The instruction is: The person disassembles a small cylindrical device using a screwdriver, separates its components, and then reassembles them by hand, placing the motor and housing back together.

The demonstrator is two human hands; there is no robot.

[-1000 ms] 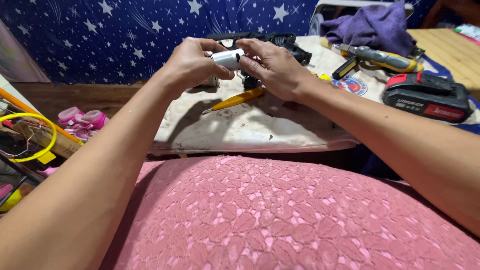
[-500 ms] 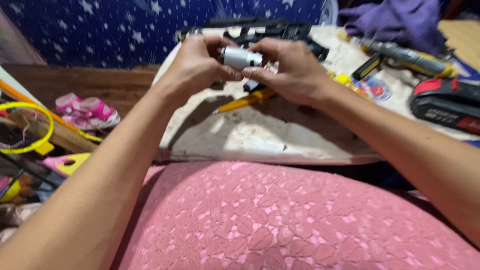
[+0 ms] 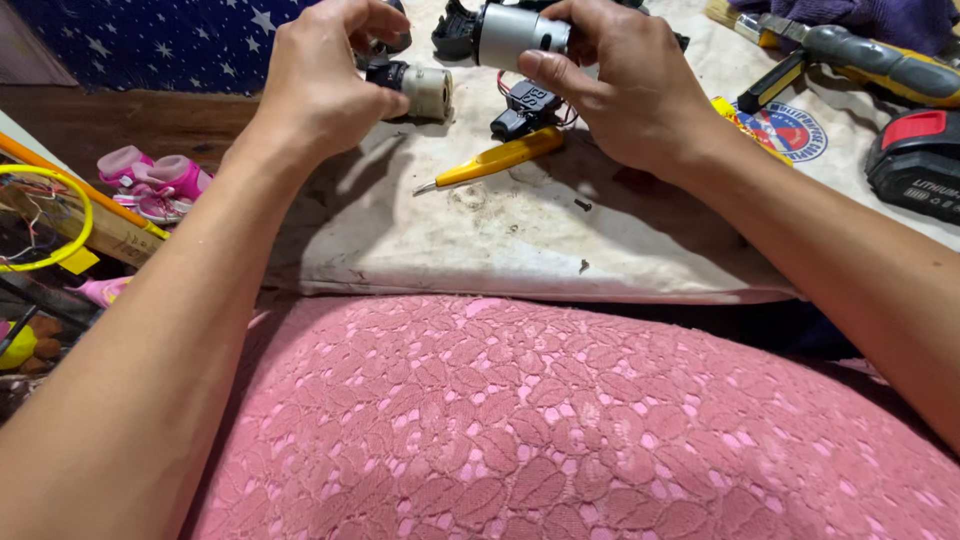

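Fingers of the left hand [image 3: 318,85] grip a black-and-cream gearbox piece [image 3: 412,88]; the right hand [image 3: 620,85] is closed around a grey cylindrical motor [image 3: 520,30]. Both parts are above the cloth-covered tabletop [image 3: 520,240], near a yellow screwdriver [image 3: 495,160].

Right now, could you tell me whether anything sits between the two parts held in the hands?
Nothing visible does. The left hand holds a cream-ended cylindrical part; the right hand holds a silver motor, higher and to the right. Only open air separates them. The yellow-handled screwdriver and black switch block lie lower, on the cloth.
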